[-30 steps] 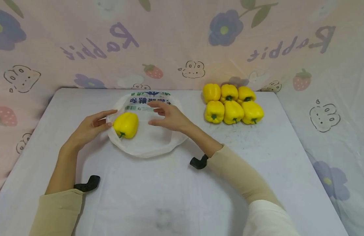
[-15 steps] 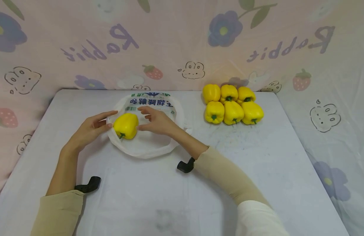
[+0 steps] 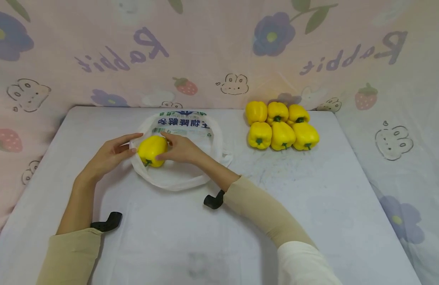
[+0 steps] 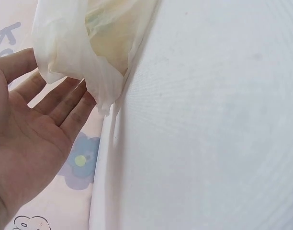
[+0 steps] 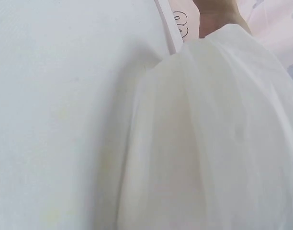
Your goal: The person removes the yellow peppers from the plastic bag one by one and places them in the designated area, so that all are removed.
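A yellow bell pepper [image 3: 152, 149] lies within the mouth of a white plastic bag [image 3: 180, 184], close to its left rim. My right hand [image 3: 181, 149] reaches over the bag and grips this pepper from the right, thumb across its front. My left hand [image 3: 112, 152] holds the bag's left rim with its fingertips and thumb. In the left wrist view, the fingers of the left hand [image 4: 36, 110] run in behind the white plastic. The right wrist view shows mostly the bag's outer side [image 5: 185, 143], which hides my right hand there.
Several yellow bell peppers [image 3: 282, 132] stand in two rows at the table's back right. Beyond the back edge of the white table [image 3: 241, 237] hangs a printed curtain [image 3: 205, 47]. A black curved piece [image 3: 214, 200] sticks out from each sleeve.
My right hand has moved left and down across the bag's mouth and closed on the bell pepper inside. The left hand has stayed at the bag's rim.
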`<move>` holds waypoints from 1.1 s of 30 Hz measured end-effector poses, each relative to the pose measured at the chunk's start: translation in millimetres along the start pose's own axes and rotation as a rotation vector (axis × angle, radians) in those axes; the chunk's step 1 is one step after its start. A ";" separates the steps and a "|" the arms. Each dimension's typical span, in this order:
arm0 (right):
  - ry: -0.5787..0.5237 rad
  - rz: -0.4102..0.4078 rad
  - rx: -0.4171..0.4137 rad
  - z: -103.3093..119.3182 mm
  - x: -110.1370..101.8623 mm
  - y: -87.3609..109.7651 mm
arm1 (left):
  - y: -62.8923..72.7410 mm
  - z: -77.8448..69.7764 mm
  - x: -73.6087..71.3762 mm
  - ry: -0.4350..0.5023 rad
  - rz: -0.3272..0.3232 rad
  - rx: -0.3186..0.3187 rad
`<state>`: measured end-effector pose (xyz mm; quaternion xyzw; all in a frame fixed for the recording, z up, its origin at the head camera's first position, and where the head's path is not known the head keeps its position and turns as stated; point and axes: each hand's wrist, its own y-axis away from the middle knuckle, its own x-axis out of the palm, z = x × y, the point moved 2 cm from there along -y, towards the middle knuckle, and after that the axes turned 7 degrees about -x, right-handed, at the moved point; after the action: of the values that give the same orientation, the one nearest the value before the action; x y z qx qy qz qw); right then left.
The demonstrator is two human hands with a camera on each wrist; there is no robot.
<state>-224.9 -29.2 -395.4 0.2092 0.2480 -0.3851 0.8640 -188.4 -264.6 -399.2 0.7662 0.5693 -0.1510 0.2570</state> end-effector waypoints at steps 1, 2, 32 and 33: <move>0.010 0.005 -0.002 -0.1 1.5 -1.5 | -0.2 0.3 0.1 0.000 0.000 0.001; 0.020 0.008 -0.001 -0.1 2.7 -2.8 | -0.2 0.4 0.2 0.000 0.001 0.001; 0.019 -0.022 -0.013 -6.5 -5.5 1.8 | 0.4 -1.0 1.2 0.048 0.014 -0.025; 0.003 -0.021 -0.024 -7.1 -6.9 3.5 | 0.6 -1.0 1.1 0.043 0.013 -0.026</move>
<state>-228.1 -19.2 -396.4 0.1969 0.2560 -0.3907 0.8620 -187.6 -263.3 -398.8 0.7694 0.5718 -0.1254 0.2556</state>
